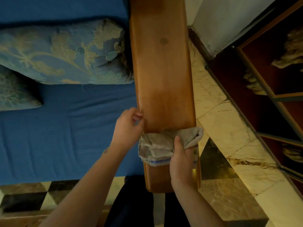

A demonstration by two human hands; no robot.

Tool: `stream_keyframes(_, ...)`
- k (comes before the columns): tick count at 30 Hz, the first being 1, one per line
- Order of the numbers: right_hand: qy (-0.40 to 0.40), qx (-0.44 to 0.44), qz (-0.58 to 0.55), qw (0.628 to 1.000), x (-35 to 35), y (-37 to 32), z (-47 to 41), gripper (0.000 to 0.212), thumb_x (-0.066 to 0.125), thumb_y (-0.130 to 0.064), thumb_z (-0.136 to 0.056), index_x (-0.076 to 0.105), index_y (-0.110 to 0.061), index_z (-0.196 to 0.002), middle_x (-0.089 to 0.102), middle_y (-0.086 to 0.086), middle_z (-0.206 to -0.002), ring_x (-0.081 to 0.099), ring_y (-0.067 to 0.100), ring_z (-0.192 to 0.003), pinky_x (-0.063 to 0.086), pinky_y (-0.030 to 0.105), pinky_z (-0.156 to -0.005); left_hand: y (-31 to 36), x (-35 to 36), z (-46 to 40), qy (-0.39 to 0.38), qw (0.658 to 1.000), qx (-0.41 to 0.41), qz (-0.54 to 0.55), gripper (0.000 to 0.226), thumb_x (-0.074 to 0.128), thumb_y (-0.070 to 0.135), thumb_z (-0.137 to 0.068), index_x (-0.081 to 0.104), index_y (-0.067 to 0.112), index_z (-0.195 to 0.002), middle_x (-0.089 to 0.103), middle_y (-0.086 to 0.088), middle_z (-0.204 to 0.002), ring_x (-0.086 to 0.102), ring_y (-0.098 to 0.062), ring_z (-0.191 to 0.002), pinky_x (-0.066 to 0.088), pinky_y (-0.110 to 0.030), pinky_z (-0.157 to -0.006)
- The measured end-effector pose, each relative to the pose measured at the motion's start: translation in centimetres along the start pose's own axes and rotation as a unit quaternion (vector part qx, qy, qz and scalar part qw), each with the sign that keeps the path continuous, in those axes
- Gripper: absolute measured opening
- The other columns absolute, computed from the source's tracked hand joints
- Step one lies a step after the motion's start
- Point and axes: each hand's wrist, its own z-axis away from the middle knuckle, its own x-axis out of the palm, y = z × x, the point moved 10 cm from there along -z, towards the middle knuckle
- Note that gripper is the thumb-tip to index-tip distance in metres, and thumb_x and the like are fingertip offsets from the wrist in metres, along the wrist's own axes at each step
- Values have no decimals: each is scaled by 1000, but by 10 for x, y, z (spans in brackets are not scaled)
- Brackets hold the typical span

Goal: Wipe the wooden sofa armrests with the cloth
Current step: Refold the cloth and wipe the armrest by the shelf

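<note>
Fingers of the right hand point(181, 158) grasp the bunched cloth point(165, 145) lying across the wooden armrest point(161, 66), lower centre; its long axis runs toward the frame's top. Left hand point(128, 126), fingers curled, pinches the armrest's left edge.

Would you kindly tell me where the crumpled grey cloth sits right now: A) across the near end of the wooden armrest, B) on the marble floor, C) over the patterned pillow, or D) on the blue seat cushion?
A: the crumpled grey cloth lies across the near end of the wooden armrest, gripped by the right hand.
</note>
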Motion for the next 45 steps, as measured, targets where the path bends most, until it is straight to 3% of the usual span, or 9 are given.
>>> stream_keyframes(4,35,-30,-31,998,7,-2,-8,56,60,-41,-102,45,-27,-154,58,-22,-117,58,-26,-84,45,-1,-60,29,-15,-53,13,996,88,-24,16,72,9,-88,65,19,-99,59,-3,-106,58,-11,-91,39,-3,-76)
stream_keyframes(10,62,-71,-43,995,12,-10,-12,57,60,-38,-103,43,-23,-155,54,-25,-117,49,-37,-77,36,-10,-60,24,-20,-78,12,998,64,6,30,82,15,-83,58,24,-100,55,4,-109,60,-10,-88,41,-11,-74)
stream_keyframes(15,55,-46,-44,996,32,-39,-31,48,57,-43,-103,42,-42,-149,60,-22,-122,59,-22,-89,45,4,-65,14,-18,-85,2,1000,10,-1,22,83,25,-85,61,22,-89,62,6,-104,60,-8,-87,35,-12,-64)
stream_keyframes(19,16,-57,-49,997,55,-84,-51,58,55,-39,-105,34,-36,-158,58,-7,-141,60,12,-122,50,32,-99,14,-18,-98,-41,999,-11,-29,12,80,21,-85,68,17,-86,65,10,-85,59,-2,-80,36,-16,-57)
stream_keyframes(26,-66,-134,52,987,103,-175,-94,52,56,-30,-103,43,-25,-154,60,-3,-137,58,22,-126,47,46,-113,17,-21,-113,-75,991,-40,-103,9,74,11,-85,74,2,-83,72,-3,-77,63,-13,-71,46,-29,-55)
stream_keyframes(31,-48,-333,303,892,128,-213,-84,31,60,-27,-96,63,-16,-125,52,-1,-114,54,25,-117,44,39,-99,25,-20,-109,-91,983,-43,-151,36,93,31,-71,62,13,-70,68,-5,-78,66,-25,-80,45,-36,-65)
stream_keyframes(34,49,-441,399,803,125,-209,-64,43,61,-38,-94,63,-15,-129,53,7,-134,46,28,-129,38,48,-109,24,-20,-108,-75,985,-46,-150,36,90,32,-76,59,13,-70,70,-6,-82,67,-27,-83,49,-39,-65)
stream_keyframes(38,49,-468,389,792,133,-185,-56,80,56,-45,-91,35,-3,-157,41,15,-162,31,27,-154,24,49,-126,23,-21,-108,-84,982,-55,-158,41,91,38,-73,59,12,-72,65,-5,-77,63,-26,-81,44,-35,-65)
stream_keyframes(45,-47,-517,448,727,133,-171,-47,87,51,-47,-87,28,-5,-160,35,14,-166,24,26,-157,13,45,-130,5,-13,-82,-95,989,-85,-76,16,58,10,-96,70,1,-102,73,-22,-105,70,-34,-97,60,-45,-82)
